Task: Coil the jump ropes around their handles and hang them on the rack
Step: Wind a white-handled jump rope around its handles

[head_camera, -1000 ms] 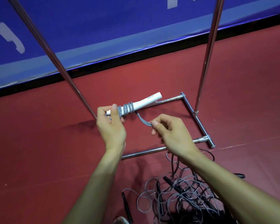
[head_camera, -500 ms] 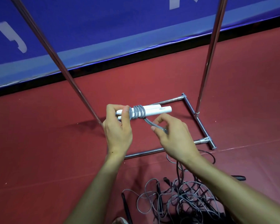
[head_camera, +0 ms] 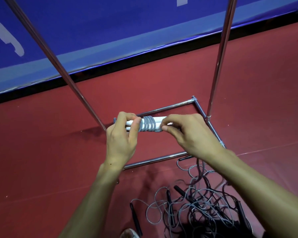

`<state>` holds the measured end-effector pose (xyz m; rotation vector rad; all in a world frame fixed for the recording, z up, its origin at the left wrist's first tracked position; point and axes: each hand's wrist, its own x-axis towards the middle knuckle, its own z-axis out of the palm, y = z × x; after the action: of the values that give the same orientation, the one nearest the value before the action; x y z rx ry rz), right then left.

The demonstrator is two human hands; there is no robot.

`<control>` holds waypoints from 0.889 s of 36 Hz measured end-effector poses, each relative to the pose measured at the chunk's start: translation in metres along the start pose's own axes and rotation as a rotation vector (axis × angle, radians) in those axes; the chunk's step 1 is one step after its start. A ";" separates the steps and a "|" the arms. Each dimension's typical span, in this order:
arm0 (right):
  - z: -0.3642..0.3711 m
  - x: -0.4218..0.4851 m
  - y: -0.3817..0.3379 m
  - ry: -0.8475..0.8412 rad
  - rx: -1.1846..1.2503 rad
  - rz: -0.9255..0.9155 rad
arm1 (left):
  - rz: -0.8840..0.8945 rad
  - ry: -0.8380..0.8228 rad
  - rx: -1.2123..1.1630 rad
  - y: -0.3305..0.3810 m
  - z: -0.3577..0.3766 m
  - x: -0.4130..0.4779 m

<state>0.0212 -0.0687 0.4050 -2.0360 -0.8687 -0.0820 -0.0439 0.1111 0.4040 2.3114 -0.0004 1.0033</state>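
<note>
- Lying on the red floor on the near side of the rack is a messy tangle of grey jump ropes with black handles poking out. A shoe tip sits right beside the pile.
- Above the rack's base frame, the left hand is clamped round the left end of a pair of white handles, held side by side and roughly level.
- A grey cord is wrapped round the middle of those handles in several tight turns.
- The right hand has its fingers curled over the handles' other end, thumb tip right against the last turn. Can't tell if it's pinching the loose cord end too.
- Two shiny upright poles rise from the rack, and nothing hangs on the bits in view.
- Behind the rack there's a blue banner with white lettering.
</note>
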 end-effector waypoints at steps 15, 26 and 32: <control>-0.035 0.008 0.014 -0.331 -0.100 -0.268 | 0.016 -0.285 -0.070 0.005 -0.006 -0.004; -0.029 0.009 0.018 -0.343 -0.080 -0.292 | -0.112 -0.368 -0.141 0.007 -0.015 0.000; -0.034 0.012 0.014 -0.446 -0.013 -0.242 | -0.117 -0.435 -0.264 0.013 -0.022 0.004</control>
<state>0.0474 -0.0929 0.4201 -1.9835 -1.3921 0.2426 -0.0584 0.1139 0.4253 2.2076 -0.1622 0.4007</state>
